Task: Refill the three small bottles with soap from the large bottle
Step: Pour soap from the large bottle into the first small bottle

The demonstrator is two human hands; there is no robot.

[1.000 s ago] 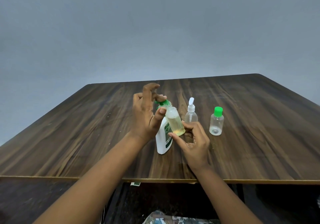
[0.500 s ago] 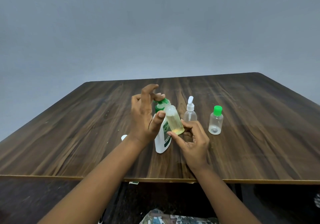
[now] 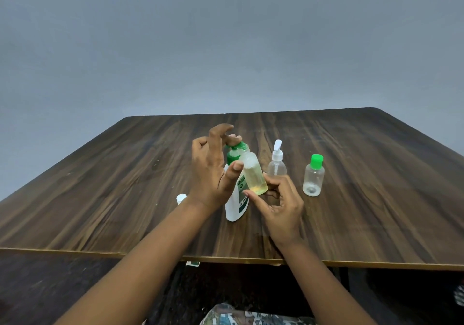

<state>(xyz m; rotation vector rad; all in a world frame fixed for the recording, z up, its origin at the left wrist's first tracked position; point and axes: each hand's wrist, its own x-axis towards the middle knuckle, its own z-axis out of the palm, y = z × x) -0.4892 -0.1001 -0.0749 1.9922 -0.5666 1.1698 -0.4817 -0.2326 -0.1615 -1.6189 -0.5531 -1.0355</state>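
Observation:
The large white soap bottle (image 3: pixel 234 209) with a green pump (image 3: pixel 237 147) stands near the table's middle. My left hand (image 3: pixel 209 174) is over it, with a fingertip pressing on the pump head and the thumb stretched toward the neck. My right hand (image 3: pixel 283 206) pinches the base of a small clear bottle (image 3: pixel 253 176). That bottle is uncapped, tilted with its mouth at the pump nozzle, and partly filled with yellow soap. To the right, a clear bottle with a white spray pump (image 3: pixel 276 164) and a clear bottle with a green cap (image 3: pixel 313 179) stand upright, and both look empty.
A small white cap (image 3: pixel 181 198) lies on the dark wooden table (image 3: pixel 376 199), just left of my left wrist. The table's front edge runs below my forearms. A plain grey wall is behind the table.
My left forearm has shifted slightly, uncovering the white cap. Both hands keep their hold at the pump and the small bottle, which has dropped a little at the nozzle.

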